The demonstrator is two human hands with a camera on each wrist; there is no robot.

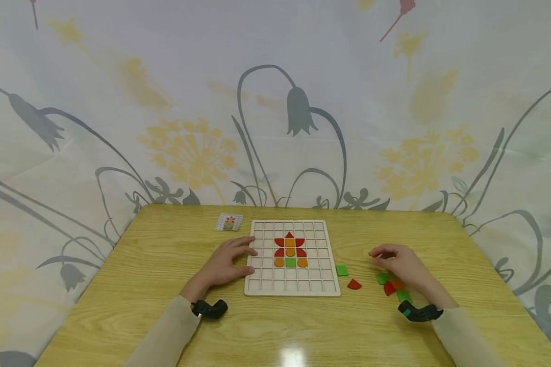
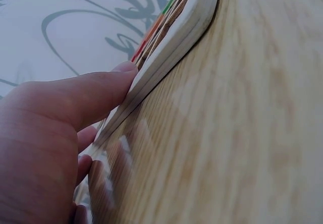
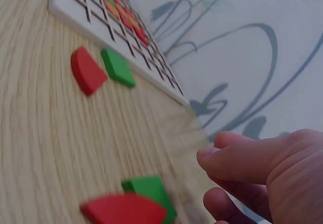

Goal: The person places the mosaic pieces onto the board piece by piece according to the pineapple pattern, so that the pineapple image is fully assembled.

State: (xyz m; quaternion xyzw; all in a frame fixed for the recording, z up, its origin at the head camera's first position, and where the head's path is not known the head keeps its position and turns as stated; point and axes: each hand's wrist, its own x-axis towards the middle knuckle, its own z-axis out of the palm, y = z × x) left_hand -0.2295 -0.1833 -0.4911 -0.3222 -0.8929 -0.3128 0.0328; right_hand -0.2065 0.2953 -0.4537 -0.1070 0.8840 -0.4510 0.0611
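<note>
A white gridded board (image 1: 268, 286) lies on the table, bearing a pattern of red, orange and green pieces, with a green square (image 1: 291, 262) between two orange circles in its lowest row. My left hand (image 1: 225, 262) rests along the board's left edge, fingers extended; in the left wrist view its thumb (image 2: 108, 90) touches the rim. Over a small group of loose pieces hovers my right hand (image 1: 401, 265), its fingers loosely bent and no piece visible in them. Beneath it are green squares (image 1: 404, 296), a red piece (image 3: 126, 209) and an orange one, partly covered.
Between board and right hand lie a loose green square (image 1: 342, 270) and a red quarter-circle piece (image 1: 354, 284). A small card (image 1: 229, 222) printed with a coloured pattern sits behind the left hand. A patterned wall covering (image 1: 275, 153) rises at the table's back edge.
</note>
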